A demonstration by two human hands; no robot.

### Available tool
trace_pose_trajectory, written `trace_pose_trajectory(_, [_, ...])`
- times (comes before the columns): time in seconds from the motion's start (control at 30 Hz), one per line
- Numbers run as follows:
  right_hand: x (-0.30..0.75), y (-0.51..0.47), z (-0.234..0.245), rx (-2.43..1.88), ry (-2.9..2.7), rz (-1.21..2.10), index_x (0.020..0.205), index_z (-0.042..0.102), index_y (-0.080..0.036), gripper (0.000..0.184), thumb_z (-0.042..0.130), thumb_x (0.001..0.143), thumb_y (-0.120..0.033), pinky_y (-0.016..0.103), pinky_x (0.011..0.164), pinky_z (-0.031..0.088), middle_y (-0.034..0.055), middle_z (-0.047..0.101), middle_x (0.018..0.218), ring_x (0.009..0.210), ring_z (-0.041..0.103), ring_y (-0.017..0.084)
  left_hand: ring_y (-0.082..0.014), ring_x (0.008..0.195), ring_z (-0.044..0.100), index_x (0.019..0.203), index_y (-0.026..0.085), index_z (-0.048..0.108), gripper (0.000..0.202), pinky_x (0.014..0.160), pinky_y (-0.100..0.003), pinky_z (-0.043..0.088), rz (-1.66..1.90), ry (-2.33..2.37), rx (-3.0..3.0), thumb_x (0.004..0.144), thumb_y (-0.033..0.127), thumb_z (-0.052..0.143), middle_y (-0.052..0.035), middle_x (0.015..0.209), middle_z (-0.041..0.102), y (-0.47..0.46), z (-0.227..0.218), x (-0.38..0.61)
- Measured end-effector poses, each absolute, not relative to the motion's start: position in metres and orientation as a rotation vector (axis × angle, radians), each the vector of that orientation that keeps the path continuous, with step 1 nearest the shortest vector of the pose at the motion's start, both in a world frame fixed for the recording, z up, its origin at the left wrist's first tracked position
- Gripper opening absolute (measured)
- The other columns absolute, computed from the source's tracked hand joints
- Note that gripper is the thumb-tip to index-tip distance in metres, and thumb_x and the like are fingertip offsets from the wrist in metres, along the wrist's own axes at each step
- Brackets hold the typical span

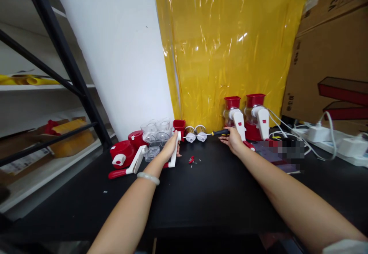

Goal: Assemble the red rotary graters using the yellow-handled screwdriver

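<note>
My left hand (170,147) is closed around a white crank handle (173,157), whose red grip is partly hidden behind my wrist. A red grater hopper (179,124) is right above those fingers; whether it is joined to the crank is hard to see. My right hand (234,141) grips a screwdriver (220,132) by its black and yellow handle. Its long shaft points left, and the tip reaches the white hub by my left hand. Two drum cutters (196,134) stand behind the shaft. Small screws and a red piece (191,159) lie on the black table (207,196).
Red grater bases (123,153) with a crank, and clear plastic housings (156,131), stand to the left. Two assembled rotary graters (255,117) are at the back right, near a dark flat device (267,154). A power strip (352,150) with cables lies far right, before a cardboard box (330,62).
</note>
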State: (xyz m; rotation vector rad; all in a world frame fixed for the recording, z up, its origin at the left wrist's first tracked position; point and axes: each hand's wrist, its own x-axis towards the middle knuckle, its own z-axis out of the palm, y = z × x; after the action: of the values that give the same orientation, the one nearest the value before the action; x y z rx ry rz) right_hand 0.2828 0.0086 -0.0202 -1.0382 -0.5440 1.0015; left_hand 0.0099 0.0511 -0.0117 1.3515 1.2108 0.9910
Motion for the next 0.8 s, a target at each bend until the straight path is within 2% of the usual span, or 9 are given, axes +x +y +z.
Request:
trace_pose_trajectory(0.33, [0.287,0.011,-0.033,-1.116,-0.658,0.987,0.096,0.048,-0.022,0.010,0.039,0.090,-0.022,0.021,0.046,0.049,-0.0042,0.059,0.067,0.043,0.060,0.010,-0.0097,0.031,0.038,0.068,0.020,0.048,0.066,0.046,-0.028,0.051,0.976,1.150,1.275,0.083,0.083,0.035,0.0047,0.039,0.043,0.052,-0.019,0.012])
trace_pose_trajectory(0.57, [0.290,0.012,-0.038,-1.144,-0.710,0.947,0.098,0.047,-0.022,0.008,0.040,0.094,-0.022,0.017,0.043,0.048,-0.0051,0.060,0.063,0.042,0.059,0.008,-0.0096,0.031,0.037,0.067,0.020,0.048,0.069,0.046,-0.028,0.052,1.004,1.121,1.269,0.079,0.087,0.035,0.0050,0.038,0.041,0.052,-0.021,0.014])
trace_pose_trajectory(0.8, [0.292,0.017,-0.041,-1.173,-0.709,0.906,0.092,0.047,-0.022,0.016,0.046,0.098,-0.038,0.016,0.039,0.046,-0.0057,0.055,0.050,0.039,0.057,0.010,-0.0098,0.031,0.038,0.068,0.021,0.047,0.067,0.046,-0.028,0.052,1.020,1.082,1.273,0.079,0.086,0.038,0.0047,0.039,0.042,0.052,-0.022,0.014])
